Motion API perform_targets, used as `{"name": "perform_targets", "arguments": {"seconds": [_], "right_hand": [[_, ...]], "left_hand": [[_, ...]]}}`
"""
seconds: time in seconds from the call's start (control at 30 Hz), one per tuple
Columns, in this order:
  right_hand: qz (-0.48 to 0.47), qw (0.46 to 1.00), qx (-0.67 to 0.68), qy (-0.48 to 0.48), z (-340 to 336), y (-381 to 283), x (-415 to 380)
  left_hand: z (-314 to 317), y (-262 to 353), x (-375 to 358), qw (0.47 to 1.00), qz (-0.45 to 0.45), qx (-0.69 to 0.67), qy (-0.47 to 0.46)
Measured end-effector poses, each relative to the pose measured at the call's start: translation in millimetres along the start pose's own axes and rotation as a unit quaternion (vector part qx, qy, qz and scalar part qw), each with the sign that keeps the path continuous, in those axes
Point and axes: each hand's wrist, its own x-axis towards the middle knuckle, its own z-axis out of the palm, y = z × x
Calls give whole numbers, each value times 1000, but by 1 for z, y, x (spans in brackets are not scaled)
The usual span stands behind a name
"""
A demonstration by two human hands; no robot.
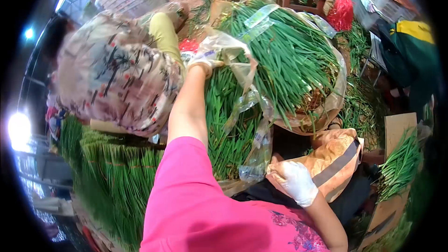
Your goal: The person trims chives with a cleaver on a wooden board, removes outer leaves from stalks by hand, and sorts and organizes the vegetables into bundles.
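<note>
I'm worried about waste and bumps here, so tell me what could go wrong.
The thin, crumpled plastic beside the left hand might tear or snag if pulled. The big heap of green stalks lies loose and mounds above its wrapper, so some could slide out. A co-worker sits close to the outstretched left arm, so a sideways swing might knock them.

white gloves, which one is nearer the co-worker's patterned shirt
The left hand's glove, at the clear plastic; the right hand's glove is farther off, at the orange-brown bag.
</note>
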Motion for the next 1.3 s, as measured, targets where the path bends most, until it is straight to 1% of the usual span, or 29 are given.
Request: {"name": "perform_targets", "arguments": {"seconds": [0.07,0.1,0.13,0.2,0.23,0.27,0.33,0.4,0.47,0.53,0.57,0.6,0.67,0.7,0.73,0.77,0.8,0.83,0.87,0.9,0.93,0.97,1.0,1.1,1.2,1.23,1.27,1.3], "right_hand": [[6,999,9,51,-2,12,-12],[11,997,16,75,-3,13,-17],[63,996,23,62,-12,8,-17],[68,992,33,105,-14,15,-18],[81,985,78,132,-15,18,-16],[108,986,66,107,-22,18,-14],[82,985,84,130,-27,18,-4],[76,987,90,112,-37,14,8],[35,987,115,108,-43,6,24],[50,986,144,74,-40,0,38],[54,986,142,67,-35,-2,45],[59,987,139,59,-29,-5,52],[114,948,281,94,-12,-12,70],[108,944,284,126,1,-7,78],[112,923,331,160,22,1,87],[161,880,435,106,30,3,93],[207,820,531,52,35,3,99],[180,821,537,69,39,1,107],[154,821,544,87,42,-8,114],[108,720,678,101,42,-18,119],[60,702,695,140,53,-17,124],[51,724,673,142,44,-26,125],[44,744,651,142,32,-37,124],[42,703,689,172,25,-49,119],[79,779,608,134,0,-35,114],[58,762,626,156,1,-27,112],[75,750,638,158,0,-21,108],[87,751,628,182,3,-15,106]], "left_hand": [[1,5,8,995,-60,-53,-63],[21,-3,24,993,-63,-84,-57],[25,1,22,990,-67,-115,-50],[22,-10,8,987,-8,-162,-3],[2,-6,-9,982,20,-187,23],[-19,3,-23,995,-36,-92,13],[-18,-6,-50,961,44,-273,13],[10,-43,-48,912,127,-388,-43],[-11,-23,-108,881,108,-454,-69],[-13,-20,-146,837,161,-519,-64],[-22,-11,-167,840,150,-517,-72],[-20,-10,-180,831,152,-531,-66],[-19,-4,-200,823,196,-533,-20],[-19,-5,-204,836,204,-510,-6],[-16,-5,-209,833,190,-519,-1],[-13,-4,-213,831,178,-527,3],[-10,-3,-215,828,167,-535,8],[-3,-6,-215,831,167,-531,3],[-6,-1,-224,818,157,-552,-30],[-9,5,-235,837,167,-520,-33],[-11,11,-244,856,174,-486,-35],[-14,18,-251,806,170,-560,-86],[-15,19,-254,771,181,-602,-102],[-22,29,-258,756,176,-615,-140],[-24,36,-258,741,161,-623,-191],[-21,41,-259,736,162,-633,-174],[-17,48,-262,731,164,-644,-157],[-11,51,-262,733,143,-650,-141]]}}
